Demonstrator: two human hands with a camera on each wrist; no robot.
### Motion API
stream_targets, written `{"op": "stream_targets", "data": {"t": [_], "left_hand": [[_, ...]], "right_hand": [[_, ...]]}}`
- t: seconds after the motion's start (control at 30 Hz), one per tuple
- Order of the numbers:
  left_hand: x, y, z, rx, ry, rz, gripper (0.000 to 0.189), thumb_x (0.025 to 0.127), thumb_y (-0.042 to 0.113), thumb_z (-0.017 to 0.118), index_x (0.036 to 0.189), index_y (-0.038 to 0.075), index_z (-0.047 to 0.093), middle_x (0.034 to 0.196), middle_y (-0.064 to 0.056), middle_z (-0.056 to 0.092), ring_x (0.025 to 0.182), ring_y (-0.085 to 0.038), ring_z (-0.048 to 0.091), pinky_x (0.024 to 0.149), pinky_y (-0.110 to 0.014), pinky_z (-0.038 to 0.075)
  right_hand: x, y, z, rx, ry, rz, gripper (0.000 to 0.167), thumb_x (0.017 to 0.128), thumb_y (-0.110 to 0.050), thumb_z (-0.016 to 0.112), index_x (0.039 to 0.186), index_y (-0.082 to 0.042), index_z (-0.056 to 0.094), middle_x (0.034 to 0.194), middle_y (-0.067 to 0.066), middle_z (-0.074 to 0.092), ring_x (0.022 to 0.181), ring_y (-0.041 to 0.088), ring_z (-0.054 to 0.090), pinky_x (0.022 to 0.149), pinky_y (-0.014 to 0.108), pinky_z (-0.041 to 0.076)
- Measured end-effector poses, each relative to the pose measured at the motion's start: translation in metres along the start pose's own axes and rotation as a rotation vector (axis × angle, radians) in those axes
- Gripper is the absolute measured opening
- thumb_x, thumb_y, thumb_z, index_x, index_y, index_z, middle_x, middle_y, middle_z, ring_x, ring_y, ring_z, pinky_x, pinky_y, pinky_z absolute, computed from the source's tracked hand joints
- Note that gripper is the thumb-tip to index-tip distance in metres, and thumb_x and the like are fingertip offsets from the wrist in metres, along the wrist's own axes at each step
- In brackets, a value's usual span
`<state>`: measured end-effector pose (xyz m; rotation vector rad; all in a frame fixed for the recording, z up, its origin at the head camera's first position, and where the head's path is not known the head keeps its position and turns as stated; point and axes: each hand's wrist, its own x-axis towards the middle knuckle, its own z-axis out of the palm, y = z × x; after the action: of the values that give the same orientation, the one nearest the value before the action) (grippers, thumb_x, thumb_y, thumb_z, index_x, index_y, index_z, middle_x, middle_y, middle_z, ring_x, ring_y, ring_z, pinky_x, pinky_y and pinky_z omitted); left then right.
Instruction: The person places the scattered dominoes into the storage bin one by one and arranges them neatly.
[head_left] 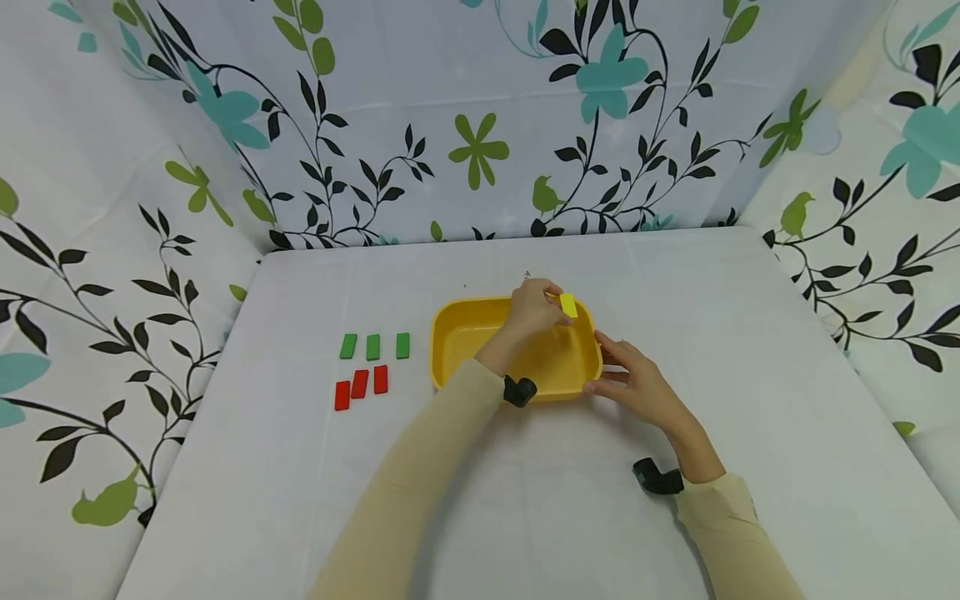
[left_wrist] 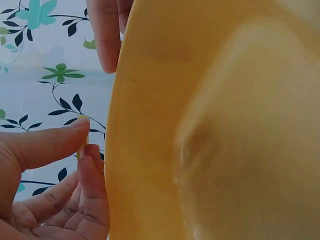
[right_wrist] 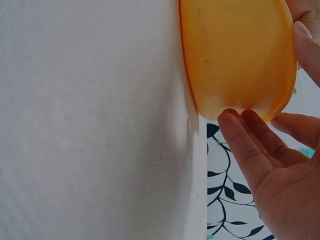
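A thin yellow tile (head_left: pixel 568 306) is pinched between the thumb and fingers of my left hand (head_left: pixel 534 308), held over the far right part of a yellow plastic tray (head_left: pixel 468 310). In the left wrist view, the tile (left_wrist: pixel 83 142) shows almost edge-on, beside the tray's wall (left_wrist: pixel 145 125). My right hand (head_left: pixel 637 383) rests its extended fingers against the tray's right side. From the right wrist, the fingertips (right_wrist: pixel 227 117) touch the outer wall of the tray (right_wrist: pixel 240 55). Part of the tray's inside is hidden behind my left hand and forearm.
Left of the tray, three green tiles (head_left: pixel 372 347) lie in a row on the white tablecloth (head_left: pixel 300 500). Three red tiles (head_left: pixel 360 384) form a row just nearer to me. Leaf-patterned cloth (head_left: pixel 480 100) hangs behind the table and along both sides.
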<state>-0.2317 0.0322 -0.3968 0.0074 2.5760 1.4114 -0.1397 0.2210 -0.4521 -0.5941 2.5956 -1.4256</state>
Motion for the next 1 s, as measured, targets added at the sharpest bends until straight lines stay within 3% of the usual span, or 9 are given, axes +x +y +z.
{"op": "stream_targets", "data": {"t": [0.23,0.5,0.63,0.77,1.0], "left_hand": [[0.001,-0.002,-0.002,0.012,-0.007,-0.013,0.044,0.076,0.007,0.083,0.118,0.004,0.067,0.100,-0.011,0.069,0.083,-0.019,0.061,0.076,-0.027,0.056],[0.001,-0.006,0.000,0.097,-0.074,-0.023,0.049,0.075,0.008,0.083,0.121,0.005,0.067,0.098,-0.011,0.070,0.084,-0.020,0.062,0.081,-0.028,0.054],[0.000,-0.012,0.007,0.153,-0.100,-0.009,0.048,0.075,0.010,0.084,0.120,0.005,0.067,0.103,-0.010,0.070,0.093,-0.021,0.059,0.083,-0.029,0.052],[0.000,-0.020,0.016,0.150,-0.113,-0.019,0.047,0.074,0.009,0.084,0.118,0.004,0.067,0.103,-0.011,0.068,0.090,-0.021,0.059,0.077,-0.027,0.052],[0.000,-0.030,0.028,0.137,-0.071,-0.073,0.047,0.072,0.007,0.084,0.116,0.002,0.067,0.111,-0.011,0.067,0.094,-0.022,0.058,0.083,-0.028,0.054]], "right_hand": [[0.000,0.002,0.000,-0.006,0.001,-0.008,0.082,0.087,-0.016,0.073,0.153,-0.004,0.028,0.126,0.019,0.052,0.121,0.039,0.056,0.097,0.045,0.049],[0.000,0.003,0.000,0.013,0.001,-0.015,0.082,0.086,-0.015,0.074,0.153,-0.003,0.028,0.127,0.020,0.051,0.121,0.040,0.056,0.096,0.045,0.049],[0.000,0.003,0.000,0.012,-0.001,-0.012,0.082,0.086,-0.016,0.074,0.153,-0.002,0.028,0.129,0.021,0.051,0.121,0.040,0.056,0.096,0.046,0.049],[0.000,0.003,0.000,0.001,0.000,-0.003,0.083,0.086,-0.017,0.074,0.153,-0.003,0.027,0.129,0.021,0.051,0.121,0.039,0.056,0.097,0.046,0.049],[0.000,0.004,-0.001,-0.001,-0.002,-0.011,0.082,0.086,-0.016,0.074,0.153,-0.003,0.028,0.129,0.021,0.051,0.122,0.039,0.055,0.097,0.046,0.049]]}}
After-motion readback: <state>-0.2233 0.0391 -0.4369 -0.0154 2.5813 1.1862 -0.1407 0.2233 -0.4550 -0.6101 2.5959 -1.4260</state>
